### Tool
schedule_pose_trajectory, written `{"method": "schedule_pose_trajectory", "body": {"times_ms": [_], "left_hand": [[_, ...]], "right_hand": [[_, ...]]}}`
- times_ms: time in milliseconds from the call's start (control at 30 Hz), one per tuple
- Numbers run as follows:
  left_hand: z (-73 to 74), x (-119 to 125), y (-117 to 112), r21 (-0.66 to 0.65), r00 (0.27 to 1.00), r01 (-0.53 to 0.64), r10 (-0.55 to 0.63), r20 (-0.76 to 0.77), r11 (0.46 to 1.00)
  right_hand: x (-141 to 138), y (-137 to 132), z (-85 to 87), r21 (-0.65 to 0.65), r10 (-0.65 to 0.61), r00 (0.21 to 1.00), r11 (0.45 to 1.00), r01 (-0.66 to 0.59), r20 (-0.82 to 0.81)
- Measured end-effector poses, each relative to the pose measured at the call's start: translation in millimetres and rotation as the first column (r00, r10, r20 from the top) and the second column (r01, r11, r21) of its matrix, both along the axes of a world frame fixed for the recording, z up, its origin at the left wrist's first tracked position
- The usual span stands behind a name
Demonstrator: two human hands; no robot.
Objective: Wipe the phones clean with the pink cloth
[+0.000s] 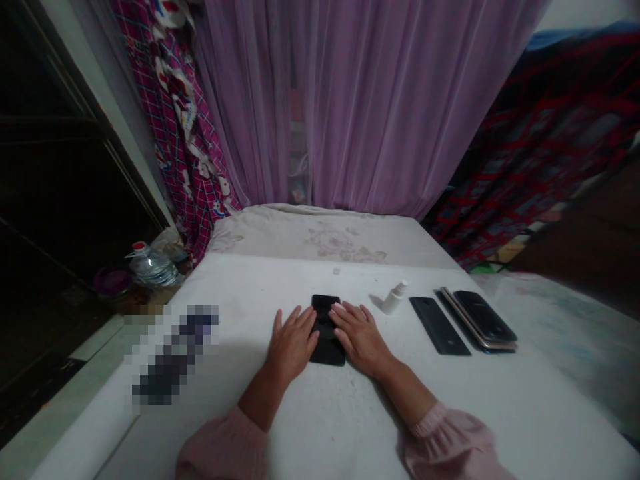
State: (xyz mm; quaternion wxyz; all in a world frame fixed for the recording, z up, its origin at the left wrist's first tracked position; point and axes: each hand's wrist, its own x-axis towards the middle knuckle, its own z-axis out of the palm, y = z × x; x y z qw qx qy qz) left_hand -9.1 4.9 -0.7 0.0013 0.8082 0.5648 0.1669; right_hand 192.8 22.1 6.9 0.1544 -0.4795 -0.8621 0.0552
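Note:
A dark smartphone [327, 353] lies flat on the white-covered table [320, 427], its long side pointing away from me. My left hand [293, 341] rests at its left edge, fingers stretched forward and slightly apart. From the other side, my right hand [361, 339] lies with extended fingers over the phone's right edge. Both hands are flat, and neither grips anything that I can make out. The fingers cover part of the phone's sides. Beyond my right hand stands a small white spray bottle [395, 298].
To the right lie a dark flat phone panel [440, 327] and a stack of phones [484, 320]. A pixelated item [175, 360] is at the table's left. Purple curtains [380, 100] hang behind the table. A clear plastic bottle [153, 267] with a red cap stands left of it.

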Motion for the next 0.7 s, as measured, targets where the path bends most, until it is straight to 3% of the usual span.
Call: {"method": "schedule_pose_trajectory", "body": {"times_ms": [167,467,700], "left_hand": [[-3.0,-1,1,0.017,1.000,0.013,-0.013,-0.006,1.000],[0.9,-1,1,-0.002,1.000,0.015,-0.015,-0.012,1.000],[-3.3,-1,1,0.027,1.000,0.018,-0.018,-0.015,0.999]], "right_hand": [[5,-9,-0.1,-0.023,0.059,0.998,0.998,-0.059,-0.019],[-7,23,4.2,-0.030,-0.061,0.998,0.998,0.061,0.023],[4,-6,2.1,-0.039,0.085,0.996,0.996,-0.086,-0.015]]}}
